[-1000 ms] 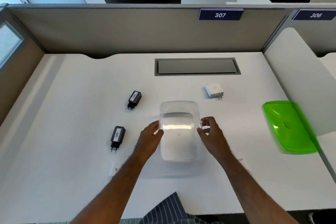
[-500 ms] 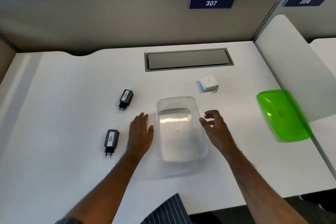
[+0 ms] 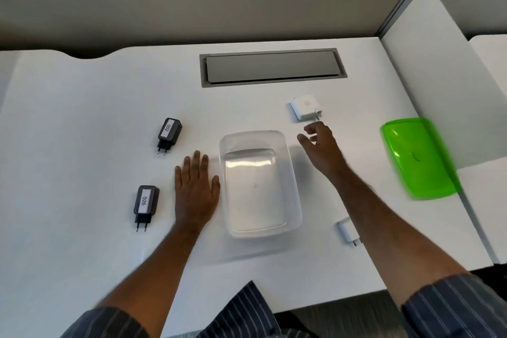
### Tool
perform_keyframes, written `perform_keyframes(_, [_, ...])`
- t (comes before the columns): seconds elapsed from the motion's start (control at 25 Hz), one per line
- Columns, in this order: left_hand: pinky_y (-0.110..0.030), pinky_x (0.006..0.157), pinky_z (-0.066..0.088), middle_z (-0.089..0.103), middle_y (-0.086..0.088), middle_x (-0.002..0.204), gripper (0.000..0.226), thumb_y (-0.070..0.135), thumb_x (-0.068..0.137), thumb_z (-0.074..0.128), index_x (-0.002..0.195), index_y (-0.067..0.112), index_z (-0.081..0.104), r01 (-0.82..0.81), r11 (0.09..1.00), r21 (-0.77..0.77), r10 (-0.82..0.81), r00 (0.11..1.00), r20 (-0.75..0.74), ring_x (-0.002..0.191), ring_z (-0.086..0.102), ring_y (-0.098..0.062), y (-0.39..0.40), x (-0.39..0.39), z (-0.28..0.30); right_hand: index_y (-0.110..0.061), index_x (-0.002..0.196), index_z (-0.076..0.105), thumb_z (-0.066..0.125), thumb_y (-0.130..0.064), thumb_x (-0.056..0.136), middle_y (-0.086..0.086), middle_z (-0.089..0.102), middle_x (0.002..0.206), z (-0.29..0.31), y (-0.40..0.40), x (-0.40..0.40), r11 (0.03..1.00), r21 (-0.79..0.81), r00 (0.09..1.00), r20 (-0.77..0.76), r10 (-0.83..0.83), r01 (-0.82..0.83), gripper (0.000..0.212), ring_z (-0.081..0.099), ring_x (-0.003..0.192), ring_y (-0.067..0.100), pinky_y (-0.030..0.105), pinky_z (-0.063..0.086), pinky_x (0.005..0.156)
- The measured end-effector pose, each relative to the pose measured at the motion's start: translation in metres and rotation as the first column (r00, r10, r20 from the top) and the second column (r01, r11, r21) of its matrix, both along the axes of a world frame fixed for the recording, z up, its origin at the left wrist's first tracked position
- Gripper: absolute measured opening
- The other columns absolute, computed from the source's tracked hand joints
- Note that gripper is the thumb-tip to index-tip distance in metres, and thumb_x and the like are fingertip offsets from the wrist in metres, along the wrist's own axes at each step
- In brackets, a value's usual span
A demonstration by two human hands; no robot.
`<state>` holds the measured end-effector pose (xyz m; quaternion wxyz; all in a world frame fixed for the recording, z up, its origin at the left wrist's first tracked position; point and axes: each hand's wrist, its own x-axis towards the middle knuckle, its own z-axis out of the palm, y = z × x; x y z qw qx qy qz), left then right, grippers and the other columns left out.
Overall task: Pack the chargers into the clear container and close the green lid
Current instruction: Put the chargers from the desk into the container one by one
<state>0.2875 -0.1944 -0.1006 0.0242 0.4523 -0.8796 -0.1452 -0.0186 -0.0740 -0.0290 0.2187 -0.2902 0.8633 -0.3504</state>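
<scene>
Both hands are empty as I look down at them. My left hand lies flat, palm down, fingers spread on the white bench, just beside the left wall of the clear container; I cannot tell whether the thumb touches it. My right hand hangs above the bench past the container's right far corner, fingers loosely curled and parted, grasping nothing, its fingertips near the white square charger but apart from it.

That container sits open and empty at the middle of the bench. Left of it lie two black chargers, prongs toward me: one labelled 002 farther away, one labelled 026 nearer, just left of my left hand. A small white charger peeks out beside my right forearm. Well to the right, the green lid lies by the bench edge against the white divider.
</scene>
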Motion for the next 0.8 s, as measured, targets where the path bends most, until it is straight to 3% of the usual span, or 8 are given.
perform_keyframes(0.16, [-0.054, 0.13, 0.014, 0.018, -0.012, 0.173, 0.069, 0.044, 0.103, 0.019, 0.162, 0.01, 0.026, -0.005, 1.0, -0.01, 0.005, 1.0, 0.002, 0.161, 0.014, -0.032, 0.002, -0.001, 0.001, -0.011, 0.122, 0.055, 0.07, -0.029, 0.088, 0.013, 0.054, 0.126, -0.008, -0.024, -0.036, 0.998, 0.059, 0.98, -0.201, 0.005, 0.007, 0.041, 0.051, 0.119, 0.035, 0.038, 0.044, 0.096])
perform_keyframes(0.28, [-0.054, 0.13, 0.013, 0.017, -0.011, 0.173, 0.067, 0.044, 0.103, 0.023, 0.162, 0.011, 0.026, -0.013, 1.0, -0.016, 0.013, 1.0, 0.01, 0.161, 0.013, -0.031, 0.001, -0.002, 0.0, -0.009, 0.127, 0.052, 0.075, -0.037, 0.081, 0.015, 0.053, 0.129, -0.01, -0.043, -0.054, 0.993, 0.1, 0.94, -0.341, -0.025, 0.062, 0.059, 0.051, 0.119, 0.038, 0.048, 0.048, 0.096])
perform_keyframes(0.48, [-0.054, 0.13, 0.013, 0.017, -0.009, 0.173, 0.066, 0.042, 0.104, 0.031, 0.162, 0.012, 0.026, -0.026, 1.0, -0.015, 0.026, 1.0, 0.016, 0.161, 0.012, -0.03, 0.001, -0.002, -0.004, -0.004, 0.141, 0.039, 0.078, -0.052, 0.076, 0.018, 0.048, 0.139, -0.021, -0.071, -0.07, 0.958, 0.286, 0.942, -0.328, 0.071, 0.028, 0.09, 0.046, 0.127, 0.04, 0.051, 0.043, 0.102])
perform_keyframes(0.8, [-0.053, 0.131, 0.012, 0.016, -0.007, 0.174, 0.067, 0.044, 0.103, 0.027, 0.162, 0.014, 0.026, -0.034, 0.999, -0.023, 0.034, 0.999, 0.01, 0.162, 0.012, -0.028, 0.0, -0.002, -0.008, -0.002, 0.136, 0.039, 0.073, -0.039, 0.085, 0.02, 0.05, 0.132, -0.033, -0.088, -0.073, 0.94, 0.34, 0.946, -0.315, 0.083, 0.031, 0.072, 0.047, 0.123, 0.042, 0.05, 0.047, 0.095])
